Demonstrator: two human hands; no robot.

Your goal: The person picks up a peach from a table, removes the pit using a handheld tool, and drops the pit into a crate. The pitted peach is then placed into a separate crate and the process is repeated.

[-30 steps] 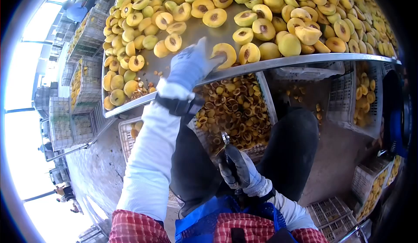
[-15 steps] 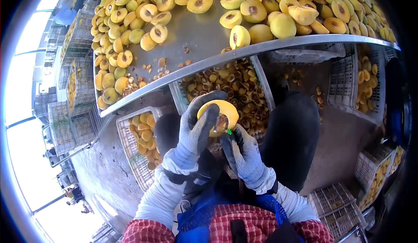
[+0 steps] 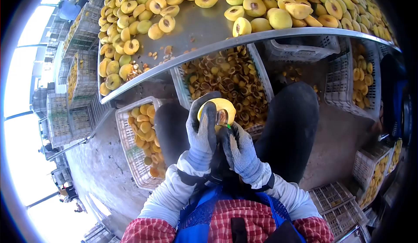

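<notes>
A yellow peach half (image 3: 229, 107) is in my left hand (image 3: 201, 132), its cut face and brown pit hollow turned towards my right hand. The gloved thumb and fingers close around its left side. My right hand (image 3: 242, 152), also gloved, is closed on a small pitting knife (image 3: 228, 126); a bit of green and a curved metal edge show at the peach's hollow. Most of the tool is hidden by the fingers. Both hands are above my lap, between my knees. Beneath the peach stands a crate (image 3: 261, 75) of brown-centred peach scraps.
Ahead, a metal table (image 3: 183, 27) with a raised rim bears many halved peaches (image 3: 254, 6) and loose pit bits. A white crate (image 3: 130, 158) of peach pieces stands at my left. More crates (image 3: 339, 84) are on the right, with stacked crates (image 3: 82, 75) far left.
The view has shifted slightly. The peach half has turned a little in my left hand, and my right hand stays close against it with the knife.
</notes>
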